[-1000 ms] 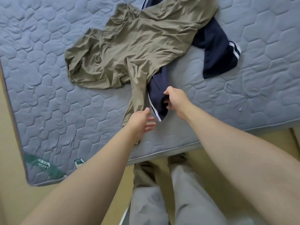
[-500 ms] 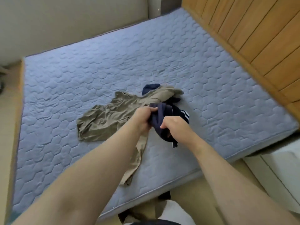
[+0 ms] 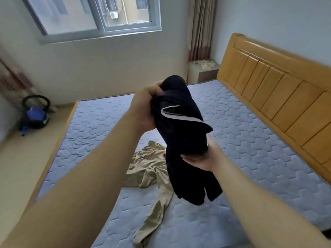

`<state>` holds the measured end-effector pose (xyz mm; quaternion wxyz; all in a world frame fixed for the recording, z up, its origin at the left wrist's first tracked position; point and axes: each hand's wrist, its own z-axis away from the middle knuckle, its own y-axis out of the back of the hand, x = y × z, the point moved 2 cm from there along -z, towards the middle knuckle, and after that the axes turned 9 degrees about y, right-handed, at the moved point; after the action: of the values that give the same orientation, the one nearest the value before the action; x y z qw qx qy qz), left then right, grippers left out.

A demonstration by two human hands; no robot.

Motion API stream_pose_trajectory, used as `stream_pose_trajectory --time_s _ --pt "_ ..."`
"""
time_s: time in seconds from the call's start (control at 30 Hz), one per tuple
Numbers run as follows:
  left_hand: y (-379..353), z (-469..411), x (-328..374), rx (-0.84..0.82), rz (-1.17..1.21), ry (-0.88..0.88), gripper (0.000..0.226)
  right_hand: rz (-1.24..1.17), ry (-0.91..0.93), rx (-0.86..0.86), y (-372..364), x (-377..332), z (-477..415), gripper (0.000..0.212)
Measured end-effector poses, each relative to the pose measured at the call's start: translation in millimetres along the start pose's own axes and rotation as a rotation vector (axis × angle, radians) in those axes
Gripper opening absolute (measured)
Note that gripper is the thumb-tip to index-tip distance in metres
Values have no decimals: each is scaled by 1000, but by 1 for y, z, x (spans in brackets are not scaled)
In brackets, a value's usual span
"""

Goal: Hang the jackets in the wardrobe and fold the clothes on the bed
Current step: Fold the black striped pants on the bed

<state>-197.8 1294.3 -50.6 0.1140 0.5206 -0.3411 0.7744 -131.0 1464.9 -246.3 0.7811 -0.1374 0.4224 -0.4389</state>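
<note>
navy cloth with a white trim band, the navy garment hangs bunched in the air over the bed, near the middle of the view. the left hand has its grip clamped on the top bundle, at 10 o'clock of the cloth. the right hand, palm up at 4 o'clock of it, has its grip closed round the middle with the thumb against the fabric. two loose ends dangle toward 6 o'clock. the khaki garment lies crumpled on the mattress at 7 o'clock of the navy one, with one long part running to the bed's near edge.

likely trouble: the cloth is wadded, so shaking it out by a poor hold could let it slip, or twist it before folding. the dangling ends could drag the khaki piece, and its trailing part looks apt to slide off the edge.

no brand, label or writing can be read on either piece.
</note>
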Motion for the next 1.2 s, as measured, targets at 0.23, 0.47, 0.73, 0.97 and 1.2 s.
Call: stream_pose_trajectory --time_s 0.23,0.47,0.73,0.97,1.2 --pt "112 72 10 378 -202 280 48 218 201 39 -115 10 -9 18" --pt "215 99 -45 477 33 497 110 239 263 -422 -242 50 47 32" --pt "282 113 25 519 215 40 24 1008 374 -771 -290 169 58 32" --pt "383 145 64 414 125 30 45 1382 188 -581 -307 225 13 53" --pt "394 162 91 264 25 139 49 793 404 -566 -386 230 -1 97"
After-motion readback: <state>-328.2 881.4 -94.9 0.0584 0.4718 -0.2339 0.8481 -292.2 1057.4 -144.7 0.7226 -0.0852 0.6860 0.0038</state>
